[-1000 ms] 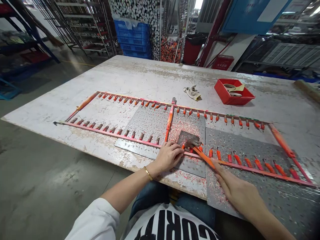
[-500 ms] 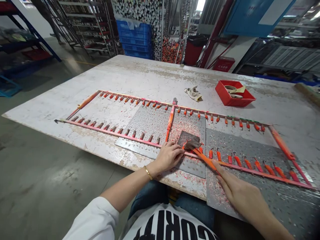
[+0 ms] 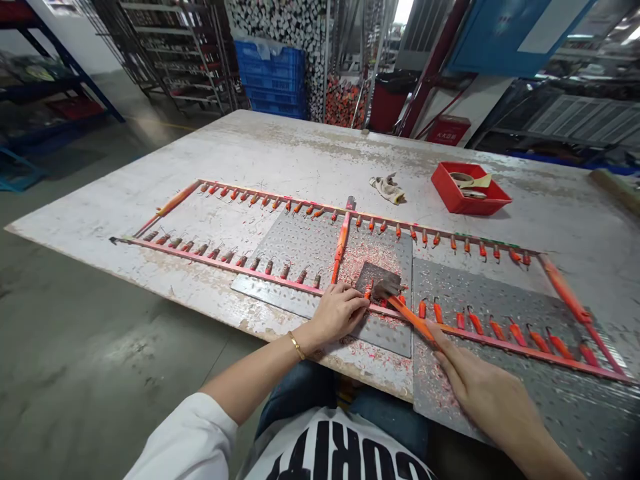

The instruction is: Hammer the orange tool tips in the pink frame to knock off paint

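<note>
The orange-handled tool [image 3: 411, 319] is gripped by the right hand [image 3: 483, 390], its fingers [image 3: 441, 350] pressed together around the handle, and the tool's dark head is held just beside the left hand [image 3: 341, 312]. The left fingers [image 3: 350, 299] are kept together, curled over the pink frame [image 3: 240, 275], next to a dark metal square [image 3: 374, 275]. The frame, set with small orange pieces [image 3: 475, 323], is laid across perforated steel sheets [image 3: 295, 247], and pink shavings [image 3: 370, 257] are scattered over them. Farther off, a rag [image 3: 387, 189] and a red tray [image 3: 463, 188] are placed on the white table [image 3: 280, 150], and blue crates [image 3: 270, 80] are stacked beyond it.
</note>
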`<state>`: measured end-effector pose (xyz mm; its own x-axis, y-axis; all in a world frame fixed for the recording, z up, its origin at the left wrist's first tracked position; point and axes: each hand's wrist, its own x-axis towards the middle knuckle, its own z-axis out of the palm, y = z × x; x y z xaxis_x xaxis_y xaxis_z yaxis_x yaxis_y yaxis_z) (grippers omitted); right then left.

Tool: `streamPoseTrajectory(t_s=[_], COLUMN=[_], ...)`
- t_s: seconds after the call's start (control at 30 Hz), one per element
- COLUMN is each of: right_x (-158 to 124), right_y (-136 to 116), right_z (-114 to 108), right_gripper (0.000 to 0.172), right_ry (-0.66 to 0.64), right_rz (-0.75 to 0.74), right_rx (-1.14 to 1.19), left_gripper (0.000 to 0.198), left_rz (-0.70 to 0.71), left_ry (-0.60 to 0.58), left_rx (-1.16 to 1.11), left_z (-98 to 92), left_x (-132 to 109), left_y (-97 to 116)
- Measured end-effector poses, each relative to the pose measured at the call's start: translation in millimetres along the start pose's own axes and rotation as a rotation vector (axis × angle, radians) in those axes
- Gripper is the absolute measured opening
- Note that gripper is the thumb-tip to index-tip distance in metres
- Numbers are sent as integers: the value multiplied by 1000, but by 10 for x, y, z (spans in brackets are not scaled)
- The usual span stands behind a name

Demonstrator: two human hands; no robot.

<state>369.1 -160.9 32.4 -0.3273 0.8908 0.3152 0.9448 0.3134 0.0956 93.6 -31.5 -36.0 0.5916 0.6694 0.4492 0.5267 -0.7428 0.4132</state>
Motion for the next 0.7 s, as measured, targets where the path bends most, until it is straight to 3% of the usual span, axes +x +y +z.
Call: streamPoseTrajectory(t_s=[0.07, 0.17, 0.27, 0.4, 0.5, 0.57, 0.7], right_x=[18, 93, 125, 51, 23, 48, 117], right_y=[23, -12, -70, -55, -1, 7, -43], right_z=[-119, -333, -309, -18, -23, -167, -349], right_gripper=[65, 69, 75, 72, 68, 68, 74], right_ry=[15, 163, 289, 84, 8, 59, 297], right_rz=[-9, 21, 16, -45, -50, -20, 51], right_rx=[-21, 39, 87, -40, -67, -33, 81], left_gripper=[24, 24, 24, 25, 25, 25, 24], left_rz=[-3, -16, -22, -19, -2, -3, -8], left_ry=[2, 4, 0, -6, -10, -1, 10], left_rx=[-1, -2, -8, -14, -14, -8, -5], left_z=[7, 19, 16, -9, -13, -4, 19], left_x=[-4, -11, -13, -7, -6, -9, -18], left_y=[-2, -6, -5, 4, 5, 1, -10])
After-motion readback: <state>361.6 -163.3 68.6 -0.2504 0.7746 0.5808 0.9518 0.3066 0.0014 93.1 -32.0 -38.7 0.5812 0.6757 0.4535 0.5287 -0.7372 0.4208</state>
